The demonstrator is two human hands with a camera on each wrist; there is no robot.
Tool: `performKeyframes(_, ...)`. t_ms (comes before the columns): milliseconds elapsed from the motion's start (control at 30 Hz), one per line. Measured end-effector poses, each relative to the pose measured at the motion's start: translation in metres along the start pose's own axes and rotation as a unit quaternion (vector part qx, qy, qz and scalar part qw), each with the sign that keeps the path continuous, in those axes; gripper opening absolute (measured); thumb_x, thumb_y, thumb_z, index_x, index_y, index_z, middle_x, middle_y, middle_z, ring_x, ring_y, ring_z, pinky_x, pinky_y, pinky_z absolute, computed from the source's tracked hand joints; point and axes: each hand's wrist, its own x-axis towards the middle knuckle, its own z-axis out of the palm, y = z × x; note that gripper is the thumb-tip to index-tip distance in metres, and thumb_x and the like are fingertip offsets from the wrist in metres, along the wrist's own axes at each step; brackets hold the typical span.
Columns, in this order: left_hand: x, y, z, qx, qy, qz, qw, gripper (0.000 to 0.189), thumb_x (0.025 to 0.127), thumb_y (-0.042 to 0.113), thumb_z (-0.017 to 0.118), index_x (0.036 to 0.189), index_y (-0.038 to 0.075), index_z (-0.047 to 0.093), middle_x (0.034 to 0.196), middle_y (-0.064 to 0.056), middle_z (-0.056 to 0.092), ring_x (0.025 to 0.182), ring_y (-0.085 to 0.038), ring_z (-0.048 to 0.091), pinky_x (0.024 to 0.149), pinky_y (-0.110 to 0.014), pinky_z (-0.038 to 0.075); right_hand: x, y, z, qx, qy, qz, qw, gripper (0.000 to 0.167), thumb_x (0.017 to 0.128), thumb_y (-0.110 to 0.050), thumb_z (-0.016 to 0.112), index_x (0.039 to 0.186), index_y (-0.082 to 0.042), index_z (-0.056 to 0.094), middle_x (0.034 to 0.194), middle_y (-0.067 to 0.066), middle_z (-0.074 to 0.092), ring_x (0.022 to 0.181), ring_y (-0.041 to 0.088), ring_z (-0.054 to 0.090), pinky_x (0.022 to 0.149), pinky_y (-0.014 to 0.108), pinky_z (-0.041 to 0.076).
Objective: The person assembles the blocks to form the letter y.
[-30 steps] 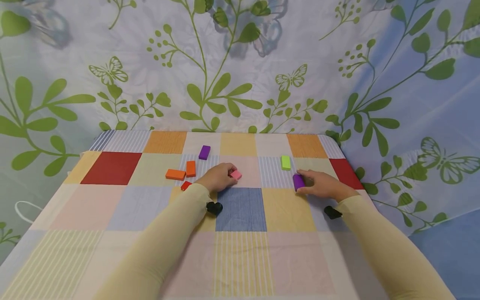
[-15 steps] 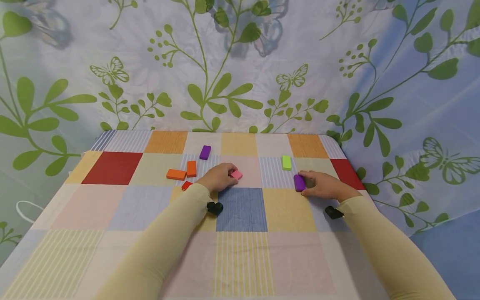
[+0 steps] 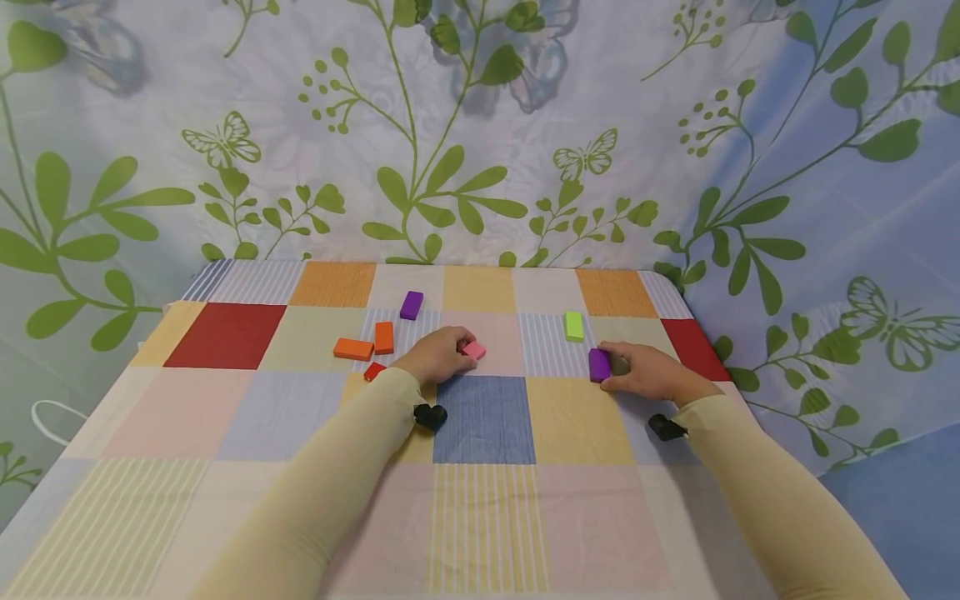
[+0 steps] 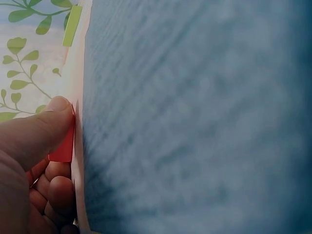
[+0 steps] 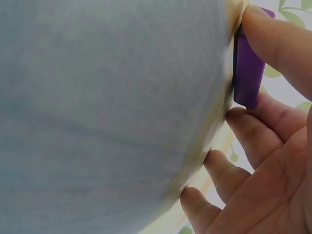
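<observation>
My left hand point(image 3: 437, 354) pinches a small pink block point(image 3: 474, 350) between thumb and fingers, near the middle of the table. In the left wrist view this block point(image 4: 62, 144) looks red-pink and touches or nearly touches the cloth. My right hand point(image 3: 651, 371) holds a purple block point(image 3: 598, 365) by its two ends, thumb at the near end and a finger at the far end. The right wrist view shows the purple block point(image 5: 249, 68) low at the cloth, the other fingertips point(image 5: 195, 197) resting there too. A lime green block point(image 3: 573, 326) lies just beyond the right hand.
Left of my left hand lie two orange blocks point(image 3: 353, 348), a red block point(image 3: 373, 371) partly behind the sleeve, and another purple block point(image 3: 411, 305) farther back. A patchwork cloth point(image 3: 483, 421) covers the table. Leaf-patterned curtains point(image 3: 300, 167) hang behind and at the right.
The purple block in my right hand has turned slightly and its flat top now shows, with the thumb shifted a little right. My left hand and the other blocks stay put.
</observation>
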Motion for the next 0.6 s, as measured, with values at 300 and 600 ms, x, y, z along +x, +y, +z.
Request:
performKeyframes(300,-0.003,0.0,0.0,-0.033,0.0,-0.014,0.9994,0.047,0.098,0.029,0.075,0.141,0.013,0.062,0.121,-0.006,0.065,0.109,-0.026,0.058,0.102,-0.04,0.049,0.003,-0.018,-0.001,0.022,0.04,-0.022,0.9987,0.079,0.093,-0.034,0.08,0.157,-0.005,0.044,0.157,0.026,0.05,0.147,0.048,0.044,0.119,0.065,0.037)
performKeyframes(600,-0.002,-0.002,0.0,-0.032,0.001,-0.008,0.9995,0.049,0.099,0.03,0.073,0.143,0.013,0.061,0.124,-0.006,0.065,0.109,-0.025,0.058,0.102,-0.04,0.049,0.021,-0.051,0.003,0.04,0.083,-0.071,0.9932,0.076,0.093,-0.032,0.08,0.153,0.002,0.048,0.147,0.027,0.06,0.139,0.045,0.055,0.115,0.061,0.044)
